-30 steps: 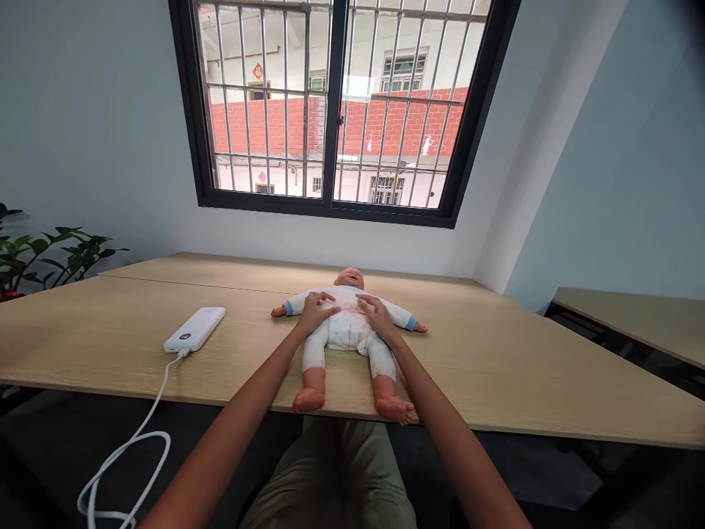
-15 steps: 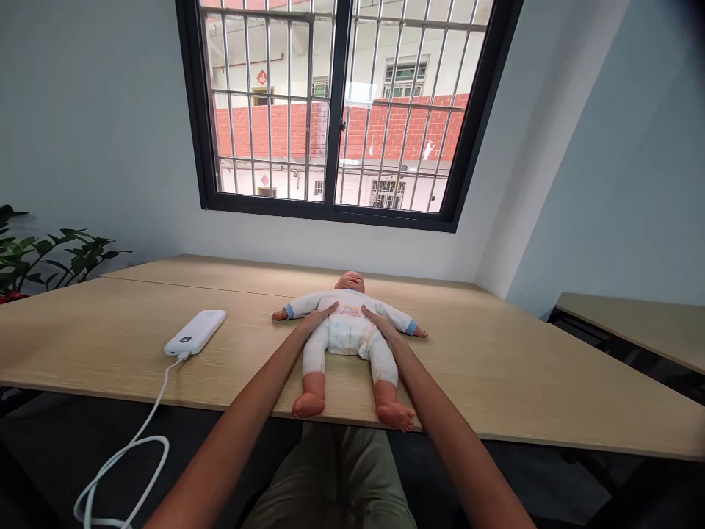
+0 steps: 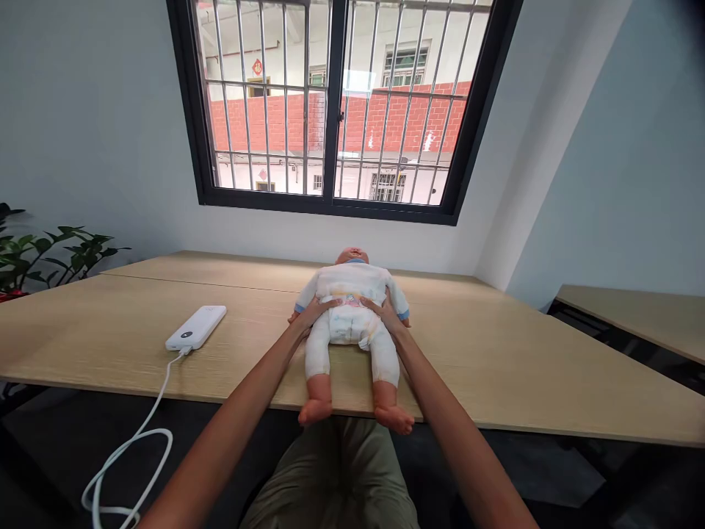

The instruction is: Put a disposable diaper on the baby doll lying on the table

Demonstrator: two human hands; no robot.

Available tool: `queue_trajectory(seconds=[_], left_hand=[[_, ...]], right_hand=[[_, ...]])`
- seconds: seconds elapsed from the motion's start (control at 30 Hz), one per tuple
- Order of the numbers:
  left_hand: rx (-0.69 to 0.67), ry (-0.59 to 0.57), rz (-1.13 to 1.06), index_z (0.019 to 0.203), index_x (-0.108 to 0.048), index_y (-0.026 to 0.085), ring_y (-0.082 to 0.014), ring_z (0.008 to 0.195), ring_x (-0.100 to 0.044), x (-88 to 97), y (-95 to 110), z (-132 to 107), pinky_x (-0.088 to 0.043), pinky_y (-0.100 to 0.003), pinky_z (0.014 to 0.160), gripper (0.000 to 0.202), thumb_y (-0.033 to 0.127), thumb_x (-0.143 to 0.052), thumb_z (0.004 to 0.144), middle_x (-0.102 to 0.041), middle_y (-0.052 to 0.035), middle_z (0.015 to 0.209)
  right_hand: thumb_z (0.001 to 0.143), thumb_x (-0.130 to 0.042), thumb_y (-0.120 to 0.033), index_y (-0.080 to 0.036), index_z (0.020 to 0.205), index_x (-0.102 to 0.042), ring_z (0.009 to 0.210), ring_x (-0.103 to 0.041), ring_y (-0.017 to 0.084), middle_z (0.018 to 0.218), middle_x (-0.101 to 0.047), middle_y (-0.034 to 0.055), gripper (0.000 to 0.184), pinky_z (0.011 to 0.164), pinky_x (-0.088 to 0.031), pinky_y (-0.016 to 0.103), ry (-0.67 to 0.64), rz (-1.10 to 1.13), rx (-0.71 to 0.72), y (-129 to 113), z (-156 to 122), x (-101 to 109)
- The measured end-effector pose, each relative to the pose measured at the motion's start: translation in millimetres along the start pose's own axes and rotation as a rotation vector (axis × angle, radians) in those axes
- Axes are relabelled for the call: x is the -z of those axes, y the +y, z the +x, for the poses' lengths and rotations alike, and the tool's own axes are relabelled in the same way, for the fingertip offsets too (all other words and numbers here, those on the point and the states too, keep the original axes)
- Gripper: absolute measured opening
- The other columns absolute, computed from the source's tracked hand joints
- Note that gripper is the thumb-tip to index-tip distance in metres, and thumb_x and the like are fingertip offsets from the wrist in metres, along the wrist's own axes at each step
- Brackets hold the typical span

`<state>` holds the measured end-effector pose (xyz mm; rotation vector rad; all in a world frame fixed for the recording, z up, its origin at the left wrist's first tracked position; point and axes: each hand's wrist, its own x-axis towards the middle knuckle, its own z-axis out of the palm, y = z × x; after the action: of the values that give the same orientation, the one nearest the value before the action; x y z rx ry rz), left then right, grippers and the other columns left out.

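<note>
Pale wood-grain tabletop [image 3: 485, 353] under a barred window [image 3: 330, 103]: a baby doll [image 3: 348, 323] lies on its back near the middle of the table, head pointing away from the camera and bare feet at the near edge. It wears a white onesie [image 3: 349, 285] with blue cuffs [image 3: 404, 314] and a white diaper [image 3: 348, 328]. A person's left hand [image 3: 315, 312] and right hand [image 3: 387, 312] grip the doll at either side of the waist, fingers closed around its body and resting just above the diaper. Olive trousers [image 3: 330, 477] show below the table edge. To the left, well apart from the doll, sits a white power bank [image 3: 195, 328], its white charging cable [image 3: 126, 470] trailing over the edge. A green leafy plant [image 3: 44, 250] stands beyond the far left corner, and a red brick wall [image 3: 330, 117] shows through the bars.
</note>
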<state>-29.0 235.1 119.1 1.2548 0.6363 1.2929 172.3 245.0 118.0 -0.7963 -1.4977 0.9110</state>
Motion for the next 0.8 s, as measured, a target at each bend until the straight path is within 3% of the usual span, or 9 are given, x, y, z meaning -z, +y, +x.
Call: queue_trajectory(seconds=[0.17, 0.3, 0.37, 0.47, 0.6, 0.73, 0.8], left_hand=[[-0.132, 0.047, 0.076, 0.118, -0.060, 0.019, -0.0354, 0.114, -0.065, -13.7, 32.8, -17.1, -0.059, -0.044, 0.090, 0.076, 0.048, -0.091, 0.054, -0.068, -0.0128, 0.126], [-0.159, 0.034, 0.167, 0.115, -0.062, 0.018, -0.0420, 0.118, -0.061, -28.7, 50.9, -67.1, -0.057, -0.049, 0.093, 0.080, 0.055, -0.090, 0.051, -0.067, -0.0146, 0.128], [-0.183, 0.034, 0.276, 0.118, -0.063, 0.020, -0.0440, 0.123, -0.058, -34.0, 53.3, -97.3, -0.055, -0.052, 0.096, 0.081, 0.052, -0.091, 0.050, -0.067, -0.0141, 0.127], [-0.220, 0.058, 0.476, 0.137, -0.057, 0.027, -0.0435, 0.133, -0.050, -37.1, 47.4, -138.3, -0.053, -0.051, 0.102, 0.099, 0.048, -0.092, 0.046, -0.064, -0.0134, 0.132], [-0.138, 0.022, 0.623, 0.152, -0.043, 0.022, -0.0419, 0.131, -0.052, -38.1, 28.0, -177.2, -0.055, -0.048, 0.099, 0.116, 0.050, -0.087, 0.048, -0.061, -0.0154, 0.138], [-0.064, -0.054, 0.571, 0.145, -0.053, 0.021, -0.0375, 0.109, -0.067, -47.6, 16.9, -198.8, -0.059, -0.039, 0.083, 0.105, 0.047, -0.089, 0.050, -0.067, -0.0143, 0.130], [-0.080, -0.002, 0.544, 0.134, -0.063, 0.021, -0.0345, 0.098, -0.070, -52.0, 18.4, -206.8, -0.059, -0.036, 0.076, 0.088, 0.049, -0.088, 0.055, -0.073, -0.0122, 0.117]], right_hand=[[0.075, -0.078, -0.051, -0.031, 0.154, -0.018, 0.129, -0.057, 0.030, 0.146, -0.052, 0.0101, 0.101, 0.099, -0.057, 0.044, 0.014, 0.128, 0.057, -59.5, -25.0, -7.0], [0.073, -0.078, -0.060, -0.034, 0.154, -0.021, 0.129, -0.056, 0.032, 0.144, -0.054, 0.0087, 0.102, 0.101, -0.056, 0.049, 0.053, 0.207, 0.018, -90.3, -64.0, -6.8], [0.066, -0.079, -0.069, -0.031, 0.152, -0.030, 0.131, -0.054, 0.034, 0.141, -0.057, 0.0104, 0.106, 0.102, -0.054, 0.050, 0.101, 0.266, -0.040, -99.0, -82.4, -5.2], [0.050, -0.084, -0.074, -0.024, 0.141, -0.050, 0.131, -0.054, 0.036, 0.132, -0.064, 0.0134, 0.109, 0.106, -0.052, 0.048, 0.243, 0.289, -0.130, -105.0, -107.2, -3.6], [0.046, -0.091, -0.061, -0.019, 0.119, -0.069, 0.128, -0.057, 0.034, 0.123, -0.070, 0.0122, 0.086, 0.108, -0.048, 0.043, 0.436, 0.267, -0.250, -99.5, -144.2, -4.2], [0.054, -0.089, -0.052, -0.019, 0.108, -0.074, 0.123, -0.061, 0.031, 0.115, -0.074, 0.0077, 0.065, 0.108, -0.047, 0.039, 0.619, 0.258, -0.257, -82.7, -184.4, -1.3], [0.059, -0.087, -0.049, -0.020, 0.115, -0.072, 0.123, -0.061, 0.029, 0.113, -0.075, 0.0054, 0.065, 0.109, -0.047, 0.039, 0.676, 0.248, -0.231, -73.8, -203.2, 0.8]])
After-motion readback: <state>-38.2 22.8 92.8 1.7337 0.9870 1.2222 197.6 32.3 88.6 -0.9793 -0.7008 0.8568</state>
